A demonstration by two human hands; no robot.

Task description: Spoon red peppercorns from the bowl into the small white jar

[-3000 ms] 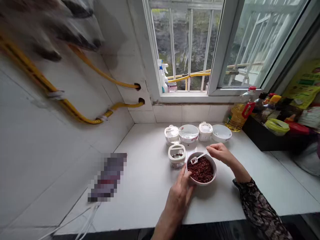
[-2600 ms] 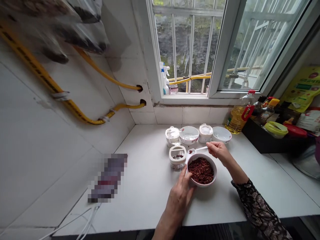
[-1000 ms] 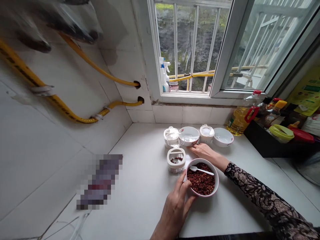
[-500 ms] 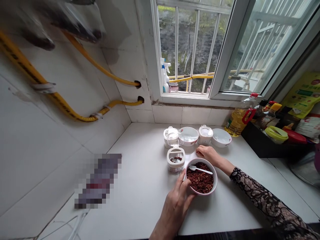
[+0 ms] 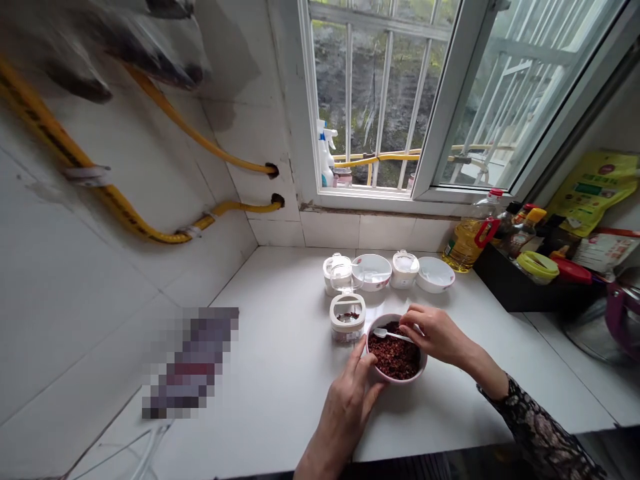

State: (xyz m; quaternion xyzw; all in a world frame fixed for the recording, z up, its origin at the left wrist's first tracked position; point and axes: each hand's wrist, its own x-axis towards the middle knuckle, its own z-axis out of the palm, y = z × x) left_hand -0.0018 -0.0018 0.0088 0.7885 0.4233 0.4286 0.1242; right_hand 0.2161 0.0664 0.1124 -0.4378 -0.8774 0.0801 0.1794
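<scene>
A round bowl [image 5: 373, 373] with a pink rim holds small reddish-brown dried bits that look like Sichuan peppercorns [image 5: 397, 360]. Its left side is gripped by my left hand [image 5: 345, 397], fingers along the rim and thumb low at the front. A small white spoon [image 5: 393, 335] lies on the bits. Over the bowl's right rim, my right hand [image 5: 435, 333] has its fingers drawn together at the spoon's handle end. Whatever they pinch is hidden. Just left of the bowl stands an open clear jar [image 5: 347, 327] with a few of the same bits inside.
Behind stand a lidded jar [image 5: 336, 272], a white bowl [image 5: 373, 283], another jar [image 5: 404, 268] and a second white bowl [image 5: 436, 277]. An oil bottle [image 5: 465, 243] and a black condiment box [image 5: 500, 283] are at right. A pixelated item [image 5: 195, 360] lies left.
My right hand has lifted from the counter behind the bowl and come forward over its right side. My left hand keeps its grip. The view has shifted slightly.
</scene>
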